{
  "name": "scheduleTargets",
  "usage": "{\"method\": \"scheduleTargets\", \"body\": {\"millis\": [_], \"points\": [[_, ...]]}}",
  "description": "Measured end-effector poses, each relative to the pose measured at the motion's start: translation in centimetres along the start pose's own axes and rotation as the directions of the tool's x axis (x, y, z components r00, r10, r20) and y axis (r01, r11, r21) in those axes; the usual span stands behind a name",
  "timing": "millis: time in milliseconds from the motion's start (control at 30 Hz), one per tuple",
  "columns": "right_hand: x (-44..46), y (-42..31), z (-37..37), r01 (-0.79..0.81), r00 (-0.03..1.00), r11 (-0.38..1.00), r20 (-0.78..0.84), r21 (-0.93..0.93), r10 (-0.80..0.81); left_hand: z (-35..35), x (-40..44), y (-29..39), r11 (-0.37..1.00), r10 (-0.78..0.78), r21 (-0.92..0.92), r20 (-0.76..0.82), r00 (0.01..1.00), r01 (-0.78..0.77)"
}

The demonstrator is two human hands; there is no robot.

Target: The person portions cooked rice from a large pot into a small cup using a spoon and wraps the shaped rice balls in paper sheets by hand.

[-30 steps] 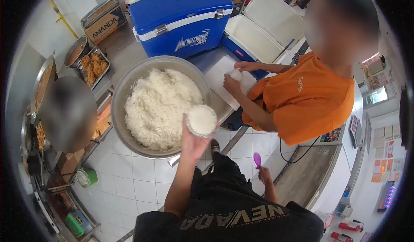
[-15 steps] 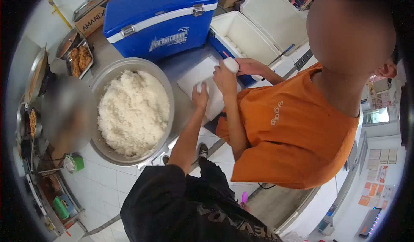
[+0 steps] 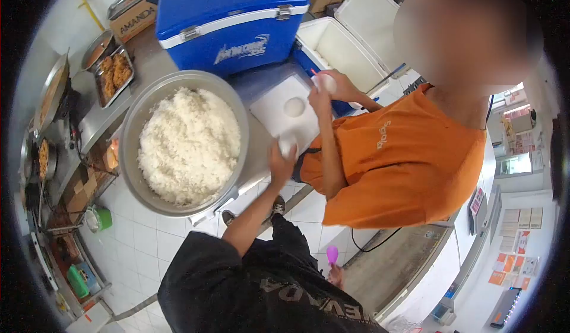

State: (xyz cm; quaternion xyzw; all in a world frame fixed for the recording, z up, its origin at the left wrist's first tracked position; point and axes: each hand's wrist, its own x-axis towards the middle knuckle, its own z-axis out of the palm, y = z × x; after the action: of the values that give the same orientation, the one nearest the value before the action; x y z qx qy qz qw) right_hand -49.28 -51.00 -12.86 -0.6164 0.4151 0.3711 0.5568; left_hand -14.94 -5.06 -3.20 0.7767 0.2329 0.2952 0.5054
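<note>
L hand [image 3: 281, 165] wrapped round small, round white cup [image 3: 288, 145] (blurred) by flat white sheet's [image 3: 272, 105] near edge, prob. light, stiff, slippery, best held round sides; R hand [image 3: 336, 276] gripping purple plastic paddle [image 3: 332, 253].

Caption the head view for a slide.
Wearer's left hand holds a blurred whitish cup near a round white mound on white paper; right hand grips a purple round-headed spoon.

I see the cup [image 3: 288, 146] held mid-view: whitish, blurred, tilt unclear. Paddle [image 3: 332, 254] at 5 o'clock: purple, held by its handle, rounded head pointing 12. Mound [image 3: 294, 106]: round, white, 12 o'clock from cup, apart from it, on white, flat sheet [image 3: 270, 105].
</note>
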Motion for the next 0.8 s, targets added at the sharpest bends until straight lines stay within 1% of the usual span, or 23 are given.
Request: {"method": "scheduleTargets", "body": {"millis": [33,67,100,133,167,200,233,267,300,333,367,400,433,467,500,567,600,633,667,700,733,767,800], "points": [[0.2,-2.3,2.0,0.172,0.983,0.966,-0.021,-0.194,-0.180,-3.6,-3.2,0.6,0.986,-0.164,0.002,0.172,0.971,0.166],[-0.7,-6.4,5.8,0.328,0.935,0.864,0.000,-0.383,-0.355,-6.6,-6.9,-0.3,0.954,-0.288,-0.012,0.252,0.924,0.300],[-2.6,-10.7,9.1,0.356,0.923,0.801,0.050,-0.481,-0.381,-9.7,-10.5,-1.1,0.903,-0.405,-0.004,0.326,0.854,0.430],[-5.7,-15.4,13.3,0.387,0.910,0.723,0.109,-0.572,-0.401,-13.9,-11.8,-1.4,0.832,-0.517,0.058,0.440,0.734,0.552],[-6.7,-17.7,16.7,0.554,0.805,0.591,0.198,-0.586,-0.559,-18.7,-10.7,0.0,0.800,-0.519,0.099,0.607,0.601,0.591],[-8.8,-20.7,20.0,0.685,0.719,0.501,0.382,-0.529,-0.580,-24.1,-9.9,2.2,0.769,-0.499,0.147,0.747,0.440,0.622],[-13.8,-24.4,24.5,0.712,0.690,0.410,0.460,-0.570,-0.559,-28.8,-9.6,3.7,0.726,-0.458,0.055,0.782,0.422,0.686],[-16.8,-26.9,28.1,0.728,0.684,0.497,0.556,-0.473,-0.472,-32.6,-9.4,3.9,0.674,-0.405,-0.035,0.818,0.409,0.738],[-16.9,-28.5,30.8,0.870,0.493,0.275,0.702,-0.409,-0.514,-35.9,-10.0,2.0,0.743,-0.361,-0.108,0.766,0.532,0.661],[-22.7,-31.1,36.4,0.947,0.311,0.257,0.754,-0.194,-0.578,-38.6,-10.7,0.4,0.805,-0.306,-0.166,0.706,0.638,0.570],[-23.1,-32.6,40.0,0.953,0.278,0.072,0.757,-0.293,-0.592,-40.8,-10.8,1.1,0.666,-0.419,-0.275,0.630,0.653,0.693],[-23.7,-34.3,43.9,0.949,0.274,0.033,0.768,-0.314,-0.579,-43.6,-10.5,3.1,0.507,-0.530,-0.391,0.562,0.635,0.769],[-24.2,-36.0,48.1,0.940,0.134,-0.158,0.752,-0.303,-0.645,-45.7,-10.0,4.5,0.334,-0.628,-0.509,0.507,0.590,0.793],[-22.2,-38.1,52.1,0.801,0.079,-0.407,0.751,-0.439,-0.655,-46.5,-9.8,5.2,0.297,-0.656,-0.630,0.411,0.633,0.717],[-20.2,-40.3,56.2,0.687,-0.044,-0.566,0.751,-0.456,-0.659,-46.6,-9.8,5.0,0.261,-0.669,-0.699,0.367,0.647,0.666],[-16.8,-44.7,63.4,0.412,-0.029,-0.669,0.725,-0.619,-0.688,-46.4,-9.8,4.7,0.180,-0.709,-0.831,0.261,0.655,0.527],[-15.6,-46.1,65.8,0.346,0.038,-0.692,0.747,-0.634,-0.664,-46.1,-9.8,4.2,0.164,-0.703,-0.853,0.252,0.665,0.496],[-14.7,-47.7,68.0,0.281,0.104,-0.716,0.762,-0.639,-0.639,-45.5,-9.6,4.2,0.124,-0.748,-0.880,0.221,0.626,0.459],[-14.5,-48.6,69.8,0.218,0.167,-0.740,0.772,-0.636,-0.614,-45.1,-9.0,4.4,0.093,-0.762,-0.899,0.213,0.612,0.428],[-13.8,-48.6,70.9,0.250,0.182,-0.751,0.792,-0.611,-0.583,-44.9,-8.6,4.5,0.060,-0.779,-0.916,0.205,0.592,0.396],[-13.3,-48.2,71.4,0.282,0.202,-0.759,0.810,-0.586,-0.550,-44.9,-8.6,4.0,0.036,-0.767,-0.914,0.234,0.598,0.403],[-12.9,-48.2,71.9,0.310,0.224,-0.765,0.826,-0.564,-0.518,-45.2,-8.2,3.9,0.040,-0.756,-0.919,0.229,0.613,0.392],[-12.5,-48.3,72.2,0.359,0.318,-0.708,0.793,-0.608,-0.520,-45.4,-8.0,3.9,0.039,-0.745,-0.921,0.231,0.626,0.387]]}}
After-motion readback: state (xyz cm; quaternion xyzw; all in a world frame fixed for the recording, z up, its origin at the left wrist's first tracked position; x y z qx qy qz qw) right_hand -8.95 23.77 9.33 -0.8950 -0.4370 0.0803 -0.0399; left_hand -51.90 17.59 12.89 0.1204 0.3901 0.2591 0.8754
